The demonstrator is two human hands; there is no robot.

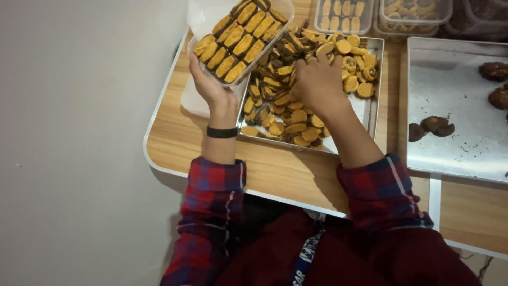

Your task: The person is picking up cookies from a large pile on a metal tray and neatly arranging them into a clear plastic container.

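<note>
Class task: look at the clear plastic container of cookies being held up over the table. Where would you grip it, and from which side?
Grip the clear plastic container by its near short end, coming from below, as the left hand does. It is tilted and open-topped, with yellow cookies packed in rows, so a grip under the base probably keeps them from sliding out.

Clear plastic box (241, 39), shiny metal tray (365, 108), wooden table (280, 175).

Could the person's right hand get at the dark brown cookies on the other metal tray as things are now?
Probably yes. The right hand rests on the yellow cookies, and the dark cookies lie uncovered on the neighbouring tray to its right, with nothing standing between them.
</note>
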